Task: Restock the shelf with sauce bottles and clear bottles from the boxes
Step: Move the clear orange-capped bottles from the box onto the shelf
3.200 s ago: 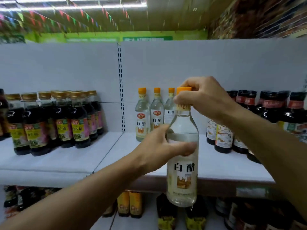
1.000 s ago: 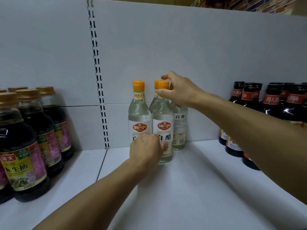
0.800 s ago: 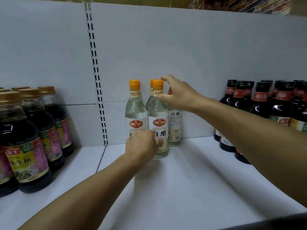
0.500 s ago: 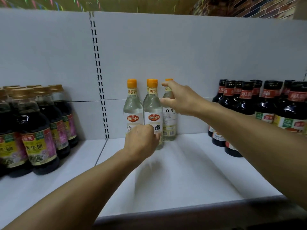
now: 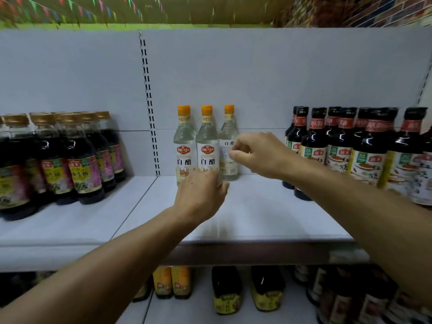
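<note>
Three clear vinegar bottles with orange caps stand in a row at the back of the white shelf (image 5: 268,218): the left bottle (image 5: 184,146), the middle bottle (image 5: 207,146) and the right bottle (image 5: 228,136), whose label is turned sideways. My left hand (image 5: 201,195) hovers in front of the bases of the left and middle bottles, fingers loosely curled, holding nothing that I can see. My right hand (image 5: 257,155) hangs just right of the right bottle, fingers loosely curled and empty.
Dark soy sauce bottles with gold caps (image 5: 79,164) fill the shelf's left part. Dark bottles with black caps (image 5: 364,155) crowd the right side. Bare shelf lies in front of the clear bottles. A lower shelf holds more bottles (image 5: 226,291).
The clear bottle I carried now stands in the row at the back. My right hand has let go of a cap and dropped lower. Both hands have drawn back.
</note>
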